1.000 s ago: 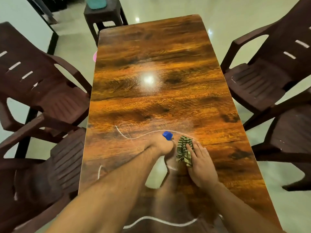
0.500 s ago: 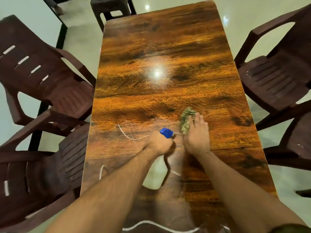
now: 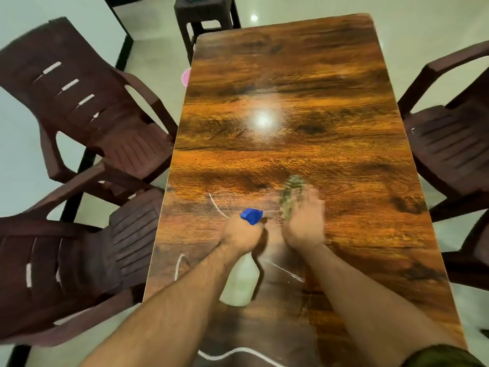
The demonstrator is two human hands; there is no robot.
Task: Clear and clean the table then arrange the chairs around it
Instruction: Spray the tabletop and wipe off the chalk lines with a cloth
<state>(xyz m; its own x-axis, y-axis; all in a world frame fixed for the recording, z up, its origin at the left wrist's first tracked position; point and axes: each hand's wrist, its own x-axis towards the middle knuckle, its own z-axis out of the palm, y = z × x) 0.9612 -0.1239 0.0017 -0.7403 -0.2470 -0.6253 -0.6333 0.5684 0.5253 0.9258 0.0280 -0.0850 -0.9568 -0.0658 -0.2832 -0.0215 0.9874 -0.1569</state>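
Note:
A long glossy wooden table (image 3: 304, 83) runs away from me. My left hand (image 3: 242, 234) grips the neck of a white spray bottle (image 3: 242, 284) with a blue nozzle (image 3: 251, 215), held just above the near part of the table. My right hand (image 3: 304, 221) lies flat with straight fingers on a green striped cloth (image 3: 291, 193) and presses it onto the tabletop; the hand is blurred by motion. White streaks mark the wood near both hands.
Two dark brown plastic chairs stand at the left, one far (image 3: 87, 107) and one near (image 3: 66, 266). Another chair (image 3: 449, 133) stands at the right, with part of a further one behind it. A dark stool (image 3: 206, 19) stands beyond the table's far end.
My right hand has pushed the cloth away from me and slightly right along the table. My left hand holds the bottle in about the same spot.

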